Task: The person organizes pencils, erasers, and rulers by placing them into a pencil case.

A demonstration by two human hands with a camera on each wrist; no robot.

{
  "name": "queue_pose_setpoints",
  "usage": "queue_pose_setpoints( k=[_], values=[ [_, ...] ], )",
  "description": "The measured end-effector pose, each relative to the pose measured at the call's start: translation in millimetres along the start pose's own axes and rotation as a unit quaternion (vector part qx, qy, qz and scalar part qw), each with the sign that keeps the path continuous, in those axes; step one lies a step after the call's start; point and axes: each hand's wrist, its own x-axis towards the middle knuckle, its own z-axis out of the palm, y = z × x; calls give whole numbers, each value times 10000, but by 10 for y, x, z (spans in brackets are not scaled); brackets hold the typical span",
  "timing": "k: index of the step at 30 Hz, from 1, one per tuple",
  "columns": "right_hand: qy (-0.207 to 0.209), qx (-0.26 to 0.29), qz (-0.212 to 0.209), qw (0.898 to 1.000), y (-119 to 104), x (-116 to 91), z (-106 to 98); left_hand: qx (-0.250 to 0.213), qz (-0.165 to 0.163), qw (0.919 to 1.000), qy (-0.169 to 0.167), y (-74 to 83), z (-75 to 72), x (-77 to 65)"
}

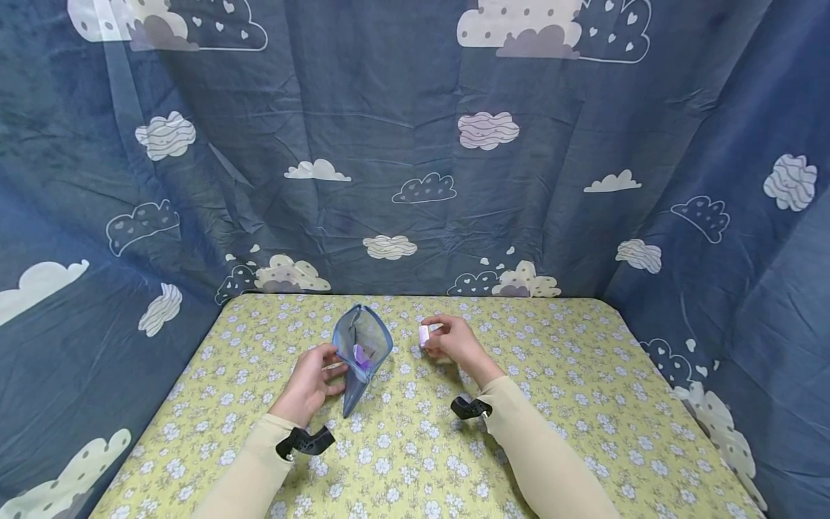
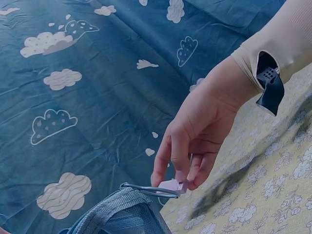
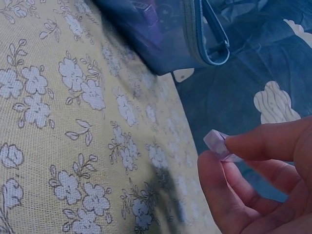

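A blue see-through mesh zip pouch (image 1: 355, 390) stands on the table with its mouth spread wide. My left hand (image 1: 310, 380) grips the pouch's left side near the rim. Inside lies a purple item (image 1: 361, 356), its kind unclear through the mesh (image 3: 170, 44). To the right of the pouch, apart from it, my right hand (image 1: 459, 344) pinches a small pale pink-and-white block, perhaps an eraser (image 3: 218, 143), between thumb and fingers above the cloth. From the left wrist, that block (image 2: 170, 186) appears behind the pouch's zip pull loop (image 2: 151, 190).
A yellow flowered cloth (image 1: 519, 432) covers the table. Dark blue curtains (image 1: 402, 108) with cloud prints hang at the back and both sides. Black straps (image 1: 471, 408) show at both sleeve cuffs.
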Motion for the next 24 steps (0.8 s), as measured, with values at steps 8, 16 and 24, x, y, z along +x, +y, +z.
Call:
queue_pose_setpoints(
  k=[8,16,24],
  values=[
    [-121,42,-73,9999,-67,-27,6,14,12,10000,58,-3,-1,15],
    [-88,63,-157,9998,-184,-63,35,-37,4,10000,71,4,2,14],
    [-11,52,-230,9997,-288,-74,112,-76,4,10000,14,0,2,15]
  ],
)
